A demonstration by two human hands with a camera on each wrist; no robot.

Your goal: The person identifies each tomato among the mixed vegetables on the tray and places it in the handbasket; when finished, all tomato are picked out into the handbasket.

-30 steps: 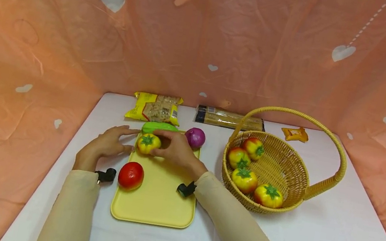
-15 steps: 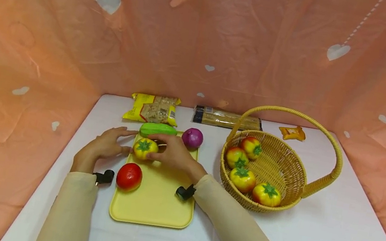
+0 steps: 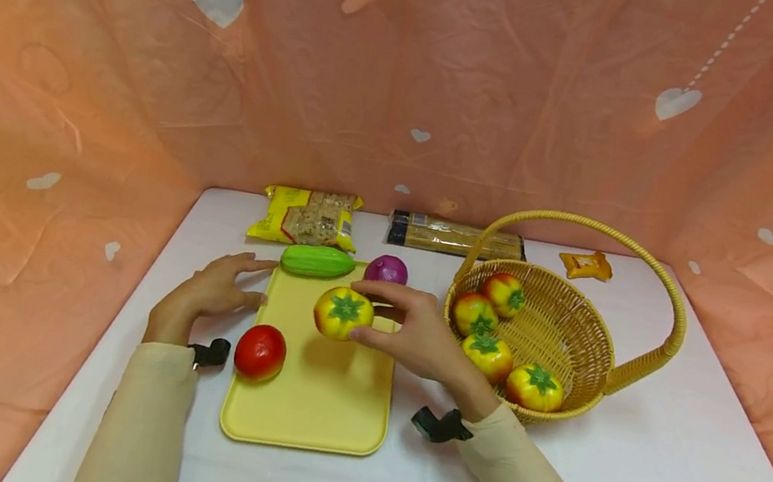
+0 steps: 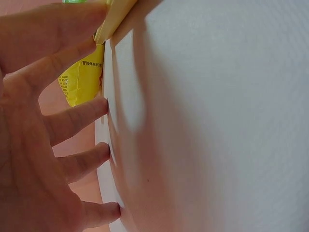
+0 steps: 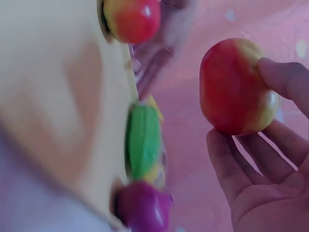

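My right hand [image 3: 420,335] holds a yellow-and-red tomato [image 3: 335,314] with a green star-shaped leaf top, thumb on one side and fingers on the other. It is raised above the yellow tray [image 3: 305,422], its shadow falling on the tray. In the right wrist view the held tomato [image 5: 234,89] shows its red underside. My left hand [image 3: 216,286] has its fingers spread, with thumb and forefinger at the tray's left edge; the left wrist view shows the extended fingers [image 4: 82,121] down by the white tabletop. A red tomato [image 3: 260,353] sits at the tray's left side.
A green cucumber-like vegetable [image 3: 317,261] and a purple onion [image 3: 387,268] lie at the tray's far end. To the right stands a tall-handled wicker basket [image 3: 591,341] holding several similar tomatoes. Behind are a yellow food bag [image 3: 310,218], a noodle pack [image 3: 455,238] and an orange packet [image 3: 586,265].
My right hand has lifted the yellow-and-red tomato from the tray's far left and carried it right, toward the basket. The left hand has stayed at the tray's edge.
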